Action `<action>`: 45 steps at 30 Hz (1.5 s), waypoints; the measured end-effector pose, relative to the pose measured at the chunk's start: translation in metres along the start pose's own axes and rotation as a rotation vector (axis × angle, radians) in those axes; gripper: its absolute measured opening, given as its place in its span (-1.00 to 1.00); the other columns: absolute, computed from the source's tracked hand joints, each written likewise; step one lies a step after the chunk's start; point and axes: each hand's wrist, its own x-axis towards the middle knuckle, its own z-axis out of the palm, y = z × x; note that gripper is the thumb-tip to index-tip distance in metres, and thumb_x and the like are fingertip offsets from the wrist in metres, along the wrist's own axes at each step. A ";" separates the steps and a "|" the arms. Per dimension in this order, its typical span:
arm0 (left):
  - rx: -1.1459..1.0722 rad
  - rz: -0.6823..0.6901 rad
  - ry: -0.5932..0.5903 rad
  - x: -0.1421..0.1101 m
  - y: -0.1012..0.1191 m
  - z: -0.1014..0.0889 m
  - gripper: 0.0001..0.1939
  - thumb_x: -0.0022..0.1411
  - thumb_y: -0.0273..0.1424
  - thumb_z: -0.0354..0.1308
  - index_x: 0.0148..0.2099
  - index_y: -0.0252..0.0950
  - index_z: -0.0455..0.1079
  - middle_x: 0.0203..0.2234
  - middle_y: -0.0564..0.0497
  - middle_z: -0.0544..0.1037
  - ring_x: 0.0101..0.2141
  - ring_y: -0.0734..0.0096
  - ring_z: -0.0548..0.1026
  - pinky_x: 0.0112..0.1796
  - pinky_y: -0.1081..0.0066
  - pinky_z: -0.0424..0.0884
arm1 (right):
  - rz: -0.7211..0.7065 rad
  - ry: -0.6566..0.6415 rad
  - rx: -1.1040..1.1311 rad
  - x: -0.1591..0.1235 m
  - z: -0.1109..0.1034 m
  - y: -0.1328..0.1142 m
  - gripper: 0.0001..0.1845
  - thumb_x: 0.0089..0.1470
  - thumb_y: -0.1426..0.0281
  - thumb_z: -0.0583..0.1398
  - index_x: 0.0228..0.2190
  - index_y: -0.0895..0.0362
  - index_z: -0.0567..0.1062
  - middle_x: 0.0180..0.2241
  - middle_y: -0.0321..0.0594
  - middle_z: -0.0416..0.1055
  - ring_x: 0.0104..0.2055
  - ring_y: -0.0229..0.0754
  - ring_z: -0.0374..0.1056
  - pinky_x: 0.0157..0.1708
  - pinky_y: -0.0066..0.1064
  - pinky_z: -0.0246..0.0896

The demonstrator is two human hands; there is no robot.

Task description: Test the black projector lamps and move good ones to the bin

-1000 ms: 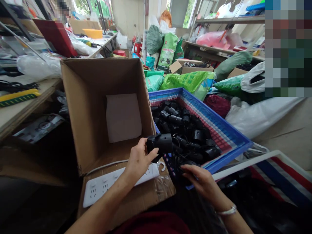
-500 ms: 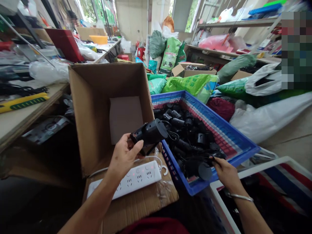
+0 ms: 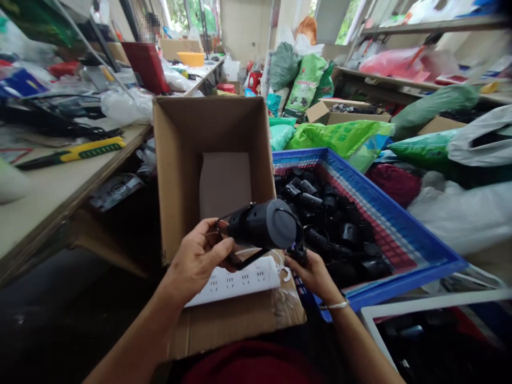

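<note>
My left hand grips one end of a black cylindrical device, its thumb along the near side. The device is held tilted in front of the cardboard box opening, its round grey end cap facing me and to the right. A thin black strip hangs below it. My right hand is closed on a bundled black cable beside the end cap. Behind that hand, a blue plastic basket holds many similar black cylinders. What the cable's far end joins is hard to make out.
The open cardboard box lies on its side ahead, with a white power strip on its flap. To the left is a workbench with a yellow-green tool. A white-rimmed crate stands lower right; sacks lie behind.
My right hand has moved left from the basket to beside the device, bringing the black cable. The device in my left hand stays raised. The view has turned slightly left.
</note>
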 end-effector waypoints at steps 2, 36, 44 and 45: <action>-0.054 -0.006 0.057 -0.003 -0.002 -0.014 -0.69 0.11 -0.38 0.18 -0.14 -0.30 0.17 -0.50 0.09 0.49 -0.54 0.43 0.51 -0.55 0.38 0.53 | 0.020 -0.009 0.018 -0.002 0.001 -0.005 -0.77 0.05 0.25 0.17 -0.40 0.18 0.40 -0.50 -0.26 0.42 -0.49 -0.24 0.34 -0.49 -0.44 0.28; -0.454 -0.079 0.104 0.007 -0.083 -0.059 -0.56 -0.04 -0.45 0.30 -0.18 -0.26 0.13 -0.45 0.05 0.54 -0.43 0.17 0.58 -0.52 0.29 0.51 | -0.202 -0.300 -0.202 0.017 0.041 0.005 -0.84 0.04 0.48 0.11 -0.34 0.16 0.50 -0.44 -0.18 0.52 -0.41 -0.17 0.43 -0.39 -0.41 0.31; -0.450 -0.076 0.104 0.007 -0.083 -0.056 -0.58 -0.05 -0.46 0.30 -0.18 -0.26 0.16 -0.47 0.09 0.51 -0.46 0.27 0.56 -0.53 0.33 0.52 | -0.281 -0.336 -0.224 0.016 0.040 0.001 -0.80 0.02 0.56 0.10 -0.34 0.12 0.49 -0.46 -0.23 0.50 -0.45 -0.22 0.41 -0.44 -0.45 0.30; -0.447 -0.075 0.106 0.007 -0.083 -0.055 -0.58 -0.04 -0.46 0.30 -0.18 -0.26 0.16 -0.46 0.09 0.51 -0.46 0.28 0.56 -0.53 0.33 0.52 | -0.284 -0.319 -0.224 0.015 0.040 0.002 -0.78 0.00 0.58 0.10 -0.34 0.12 0.49 -0.47 -0.24 0.50 -0.46 -0.23 0.42 -0.45 -0.46 0.31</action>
